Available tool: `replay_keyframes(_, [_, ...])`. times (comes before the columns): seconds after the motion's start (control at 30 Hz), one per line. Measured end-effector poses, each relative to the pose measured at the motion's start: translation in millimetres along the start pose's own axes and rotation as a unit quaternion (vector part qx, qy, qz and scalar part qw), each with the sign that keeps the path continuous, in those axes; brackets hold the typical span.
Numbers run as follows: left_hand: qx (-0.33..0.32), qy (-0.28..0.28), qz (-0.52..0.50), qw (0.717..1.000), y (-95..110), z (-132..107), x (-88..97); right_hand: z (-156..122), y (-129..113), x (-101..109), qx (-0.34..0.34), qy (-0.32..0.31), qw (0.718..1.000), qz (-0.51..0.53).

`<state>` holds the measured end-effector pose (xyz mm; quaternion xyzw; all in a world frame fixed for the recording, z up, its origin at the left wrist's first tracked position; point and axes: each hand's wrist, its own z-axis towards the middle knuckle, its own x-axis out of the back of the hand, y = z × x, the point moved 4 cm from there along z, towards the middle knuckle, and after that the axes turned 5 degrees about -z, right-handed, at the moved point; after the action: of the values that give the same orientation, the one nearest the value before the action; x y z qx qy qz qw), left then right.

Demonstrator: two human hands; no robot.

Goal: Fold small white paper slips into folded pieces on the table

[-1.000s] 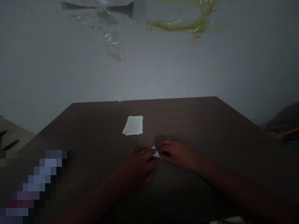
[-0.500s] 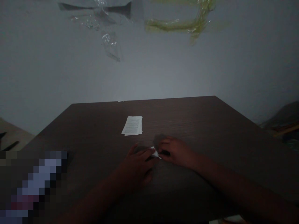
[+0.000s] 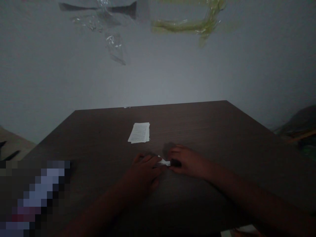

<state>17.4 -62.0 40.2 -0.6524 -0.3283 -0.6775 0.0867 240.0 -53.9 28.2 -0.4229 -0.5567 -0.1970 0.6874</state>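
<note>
Between my two hands, low over the dark wooden table (image 3: pixel 190 128), is a small folded piece of white paper (image 3: pixel 165 162). My left hand (image 3: pixel 148 169) has its fingers closed on the paper's left end. At the other end, my right hand (image 3: pixel 186 160) pinches the paper between thumb and curled fingers. Much of the paper is covered by the fingers, so its full shape is hidden. Just beyond the hands lies a stack of printed paper sheets (image 3: pixel 139 132), its edges slightly uneven.
Behind the table rises a pale wall (image 3: pixel 172 72) with clear tape (image 3: pixel 115 46) and yellowish tape (image 3: pixel 182 26) stuck on it. A pixelated patch (image 3: pixel 39 194) covers something at the lower left. Dim items (image 3: pixel 301 135) stand off the table's right side.
My left hand has shifted slightly and its fingers have drawn in. More of the small paper shows between the hands. The stack of sheets stays put.
</note>
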Motion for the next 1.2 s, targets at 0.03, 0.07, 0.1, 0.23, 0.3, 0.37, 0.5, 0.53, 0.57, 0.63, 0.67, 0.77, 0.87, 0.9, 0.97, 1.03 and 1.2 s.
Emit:
replay_keyframes(0.03, [0.007,0.004,-0.016,1.0,-1,1,0.7,0,-1,0,0.006,0.003,1.0,-0.001])
replay_keyframes(0.07, [0.014,0.007,-0.04,0.999,-2,2,0.7,1,-1,-1,0.012,0.009,1.0,-0.004])
replay_keyframes(0.1, [0.019,0.01,-0.068,0.997,-4,3,-0.2,1,-2,-2,0.018,0.017,1.0,-0.007])
replay_keyframes(0.23, [0.032,0.057,-0.127,0.99,-16,5,-6.5,1,-5,-8,0.031,0.048,0.998,-0.029])
replay_keyframes(0.3, [0.013,0.053,-0.123,0.991,-21,6,-10.6,1,-5,-12,0.024,0.052,0.997,-0.041])
replay_keyframes(0.37, [0.009,0.049,-0.123,0.991,-24,5,-11.7,2,-6,-14,0.013,0.052,0.997,-0.049])
replay_keyframes(0.5, [0.004,0.051,-0.123,0.991,-23,-1,-5.3,2,-6,-16,0.008,0.044,0.998,-0.048])
replay_keyframes(0.53, [0.005,0.054,-0.121,0.991,-22,-2,-3.3,2,-7,-16,0.009,0.041,0.998,-0.047])
replay_keyframes(0.57, [0.007,0.052,-0.118,0.992,-20,-3,-2.0,2,-7,-16,0.009,0.04,0.998,-0.047])
replay_keyframes(0.63, [0.004,0.036,-0.107,0.994,-17,-5,-1.3,2,-7,-15,0.008,0.039,0.998,-0.048])
replay_keyframes(0.67, [0.007,0.033,-0.101,0.994,-16,-5,-0.9,2,-7,-15,0.007,0.04,0.998,-0.048])
replay_keyframes(0.77, [0.017,0.013,-0.099,0.995,-12,-6,-0.7,2,-7,-15,0.007,0.043,0.998,-0.043])
replay_keyframes(0.87, [0.018,0.01,-0.106,0.994,-6,-9,2.7,1,-7,-16,0.008,0.046,0.998,-0.04])
replay_keyframes(0.9, [0.018,0.011,-0.11,0.994,-4,-9,4.1,1,-6,-15,0.008,0.047,0.998,-0.038])
replay_keyframes(0.97, [0.018,0.008,-0.119,0.993,-1,-10,5.8,0,-6,-13,0.011,0.05,0.998,-0.029])
replay_keyframes(1.03, [0.019,0.015,-0.122,0.992,-1,-10,6.0,-1,-5,-11,0.013,0.052,0.999,-0.013])
replay_keyframes(1.2, [0.017,0.077,-0.092,0.993,-6,-5,1.4,-2,-2,-12,0.013,0.052,0.999,0.006])
